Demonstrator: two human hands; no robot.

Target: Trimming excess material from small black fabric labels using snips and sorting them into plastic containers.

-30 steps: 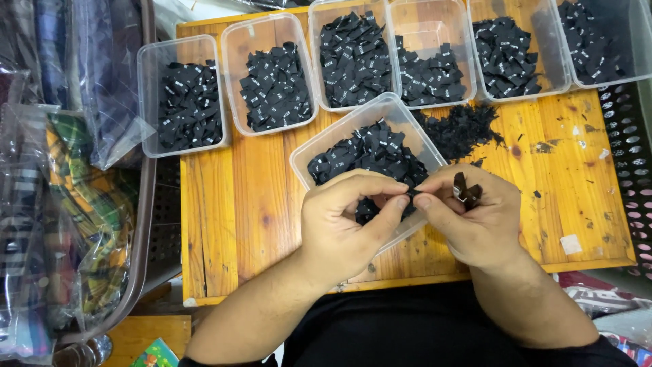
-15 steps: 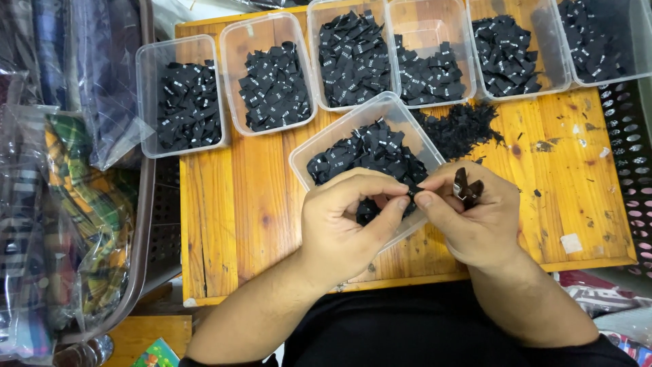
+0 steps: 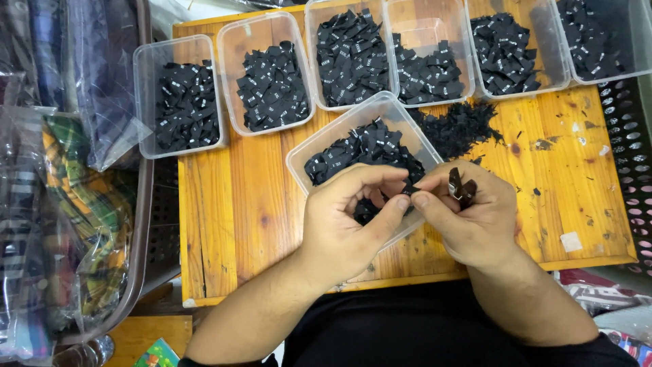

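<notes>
My left hand (image 3: 350, 221) and my right hand (image 3: 468, 217) meet over the near corner of a clear plastic tub (image 3: 319, 144) filled with small black fabric labels (image 3: 360, 153). Both pinch one black label (image 3: 409, 188) between thumb and forefinger. My right hand also grips a small dark clipper tool (image 3: 460, 188) against its fingers. A loose heap of black trimmings (image 3: 456, 128) lies on the wooden table (image 3: 244, 204) just beyond my right hand.
Several clear tubs of black labels (image 3: 187, 105) line the far side of the table. A basket with bagged plaid fabric (image 3: 75, 224) stands at the left. A perforated dark crate (image 3: 628, 156) sits at the right edge.
</notes>
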